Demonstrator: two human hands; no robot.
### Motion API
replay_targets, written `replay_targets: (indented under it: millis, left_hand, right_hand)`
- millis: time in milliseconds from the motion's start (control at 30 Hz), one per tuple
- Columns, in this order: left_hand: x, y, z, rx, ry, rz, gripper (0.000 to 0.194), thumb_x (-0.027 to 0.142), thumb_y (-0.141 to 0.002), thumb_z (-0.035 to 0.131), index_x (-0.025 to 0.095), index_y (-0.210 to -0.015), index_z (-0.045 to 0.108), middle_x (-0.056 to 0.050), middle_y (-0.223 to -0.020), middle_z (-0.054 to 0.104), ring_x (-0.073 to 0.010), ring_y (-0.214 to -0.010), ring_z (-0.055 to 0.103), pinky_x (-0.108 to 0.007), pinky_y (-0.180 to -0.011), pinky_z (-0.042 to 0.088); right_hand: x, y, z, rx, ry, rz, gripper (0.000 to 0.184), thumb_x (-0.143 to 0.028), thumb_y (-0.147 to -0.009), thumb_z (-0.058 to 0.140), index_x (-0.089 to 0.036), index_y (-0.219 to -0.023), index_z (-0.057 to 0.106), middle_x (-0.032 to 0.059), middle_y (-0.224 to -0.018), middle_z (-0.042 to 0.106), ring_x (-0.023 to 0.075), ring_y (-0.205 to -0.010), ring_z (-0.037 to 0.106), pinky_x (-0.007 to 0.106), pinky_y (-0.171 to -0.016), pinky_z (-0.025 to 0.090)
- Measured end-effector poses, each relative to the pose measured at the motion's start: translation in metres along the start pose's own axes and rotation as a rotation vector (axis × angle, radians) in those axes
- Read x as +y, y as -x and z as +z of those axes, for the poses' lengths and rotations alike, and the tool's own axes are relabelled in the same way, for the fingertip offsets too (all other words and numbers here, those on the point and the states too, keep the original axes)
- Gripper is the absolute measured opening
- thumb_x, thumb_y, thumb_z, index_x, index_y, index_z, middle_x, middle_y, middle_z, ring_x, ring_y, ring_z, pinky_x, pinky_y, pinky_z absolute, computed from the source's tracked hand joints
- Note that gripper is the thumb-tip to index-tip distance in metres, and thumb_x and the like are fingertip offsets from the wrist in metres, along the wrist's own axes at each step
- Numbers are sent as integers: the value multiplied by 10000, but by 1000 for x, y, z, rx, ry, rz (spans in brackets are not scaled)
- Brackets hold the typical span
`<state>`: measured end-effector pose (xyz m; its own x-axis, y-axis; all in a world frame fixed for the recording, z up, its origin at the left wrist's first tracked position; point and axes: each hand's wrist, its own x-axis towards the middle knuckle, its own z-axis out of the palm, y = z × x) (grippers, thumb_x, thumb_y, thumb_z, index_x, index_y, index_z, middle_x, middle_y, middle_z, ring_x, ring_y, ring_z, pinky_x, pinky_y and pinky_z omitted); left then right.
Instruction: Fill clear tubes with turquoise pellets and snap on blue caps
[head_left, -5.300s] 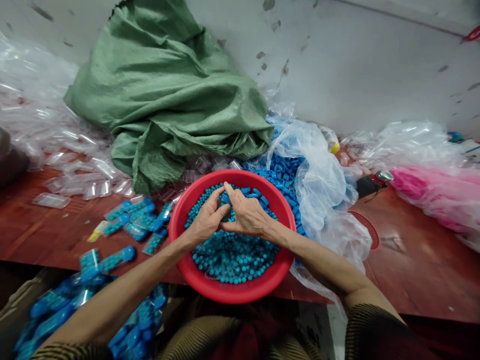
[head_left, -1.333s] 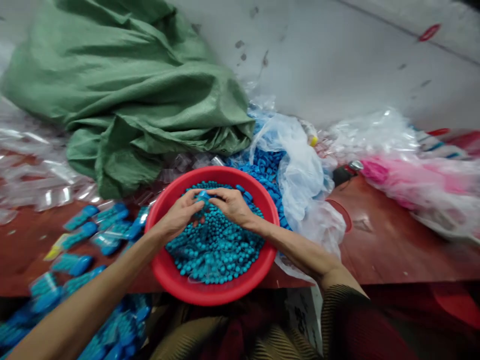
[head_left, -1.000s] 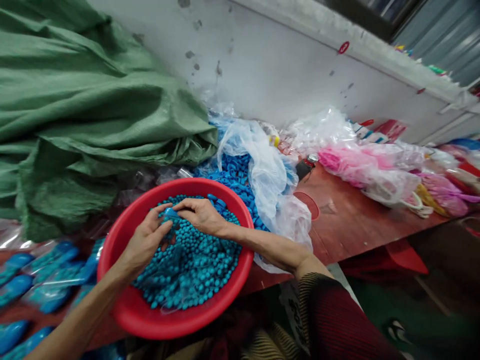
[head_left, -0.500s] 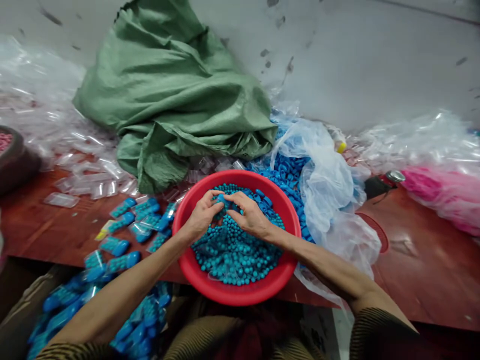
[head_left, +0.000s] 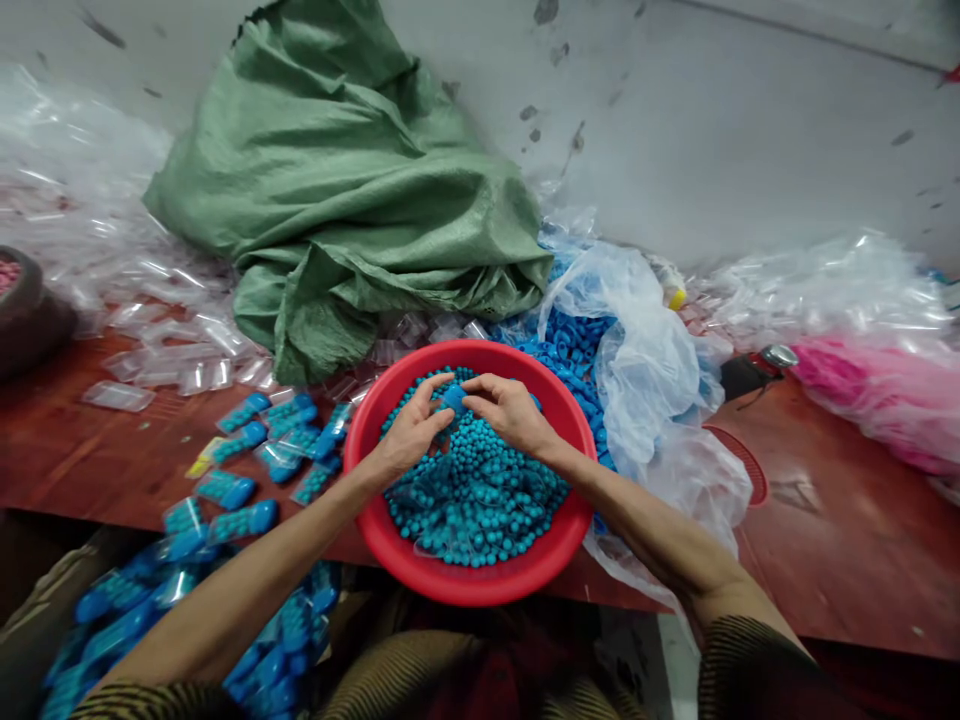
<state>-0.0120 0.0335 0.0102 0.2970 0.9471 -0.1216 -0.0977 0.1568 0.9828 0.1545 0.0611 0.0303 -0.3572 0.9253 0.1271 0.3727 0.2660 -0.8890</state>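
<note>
Over a red basin (head_left: 366, 525) of turquoise beads (head_left: 480, 510), both hands meet at a small clear container with a blue cap (head_left: 454, 397). My left hand (head_left: 409, 435) is closed around the container's body, which its fingers mostly hide. My right hand (head_left: 514, 415) has thumb and fingertips closed on the right side of the cap. Some blue caps lie in the basin's far part, partly behind my right hand. Left of the basin, several bead-filled containers with blue caps (head_left: 292, 445) lie on the red-brown table (head_left: 847, 530).
A green sack (head_left: 360, 200) stands behind the basin. Blue caps (head_left: 574, 345) spill beside a whitish plastic bag (head_left: 649, 360). Clear containers (head_left: 118, 396) are heaped left. More filled containers (head_left: 285, 630) lie below the table edge. A pink bag (head_left: 877, 390) lies right.
Compared with the oldest frame, another filled container lies at the left, and the blue cap now shows between my hands. The view swung right, then back. Lately my right fingers shifted slightly on the cap.
</note>
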Motion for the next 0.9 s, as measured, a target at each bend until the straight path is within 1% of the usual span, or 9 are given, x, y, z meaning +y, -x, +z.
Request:
replay_targets:
  millis: [67, 133, 200, 267, 367, 533, 733, 833, 900]
  left_hand:
    - [0, 0, 1, 24, -4, 25, 548, 314, -794, 593, 239, -1304, 408, 32, -721, 530, -60, -440, 472, -182, -380, 336]
    - [1, 0, 3, 43, 1, 63, 527, 295, -798, 583, 222, -1299, 436, 11, -774, 565, -77, -524, 493, -202, -469, 399]
    - [1, -1, 4, 61, 5, 102, 508, 284, -795, 583, 202, -1281, 460, -26, -940, 605, -111, -688, 544, -234, -627, 461]
    - [0, -3, 4, 77, 4, 129, 488, 280, -784, 591, 187, -1251, 482, -53, -1122, 584, -149, -877, 558, -267, -789, 462]
    - [-1, -3, 4, 94, -2, 136, 437, 272, -775, 594, 178, -1192, 505, -51, -1165, 565, -161, -980, 541, -267, -860, 435]
    - [-1, -1, 6, 133, -15, 65, 319, 253, -753, 595, 176, -1055, 526, 10, -822, 579, -126, -748, 542, -226, -684, 437]
    - [-4, -7, 4, 208, -90, 115, 258, 227, -737, 584, 178, -984, 526, 27, -778, 552, -108, -706, 522, -226, -692, 429]
    - [4, -4, -7, 220, -126, 121, 286, 250, -749, 581, 179, -1019, 521, 27, -787, 555, -100, -678, 523, -229, -673, 437]
    - [15, 6, -23, 251, -124, 119, 330, 274, -751, 594, 185, -1059, 516, 23, -798, 566, -99, -647, 526, -231, -635, 444]
  right_hand:
    - [-3, 5, 4, -48, 169, -122, 272, -290, -819, 577, -138, -1045, 582, 92, -994, 634, 208, -941, 611, 391, -864, 496]
    - [-6, 10, 9, -116, 297, -197, 533, -362, -779, 643, -105, -1217, 483, 165, -1158, 562, 274, -1091, 558, 440, -916, 473]
    - [-6, 13, 14, -167, 404, -226, 815, -416, -712, 707, -92, -1355, 324, 225, -1275, 457, 334, -1191, 485, 481, -918, 470]
    - [-6, 15, 20, -181, 486, -216, 932, -439, -706, 708, -114, -1417, 202, 248, -1314, 395, 362, -1206, 464, 503, -876, 491]
    - [-2, 15, 30, -121, 578, -181, 862, -419, -763, 640, -125, -1423, 170, 245, -1270, 419, 354, -1105, 533, 485, -764, 533]
    - [2, 13, 41, -44, 718, -173, 734, -384, -759, 599, -62, -1343, 292, 212, -1110, 512, 302, -903, 592, 406, -630, 540]
    - [-5, 4, 40, -139, 719, -143, 724, -440, -771, 603, -44, -1324, 355, 228, -1139, 513, 316, -951, 588, 404, -690, 526]
    - [1, -1, 30, -216, 528, -201, 750, -382, -803, 611, -95, -1404, 265, 218, -1279, 464, 269, -1004, 584, 394, -792, 510]
    - [10, -4, 22, -308, 405, -238, 720, -304, -823, 609, -115, -1422, 259, 198, -1328, 458, 222, -995, 592, 378, -861, 486]
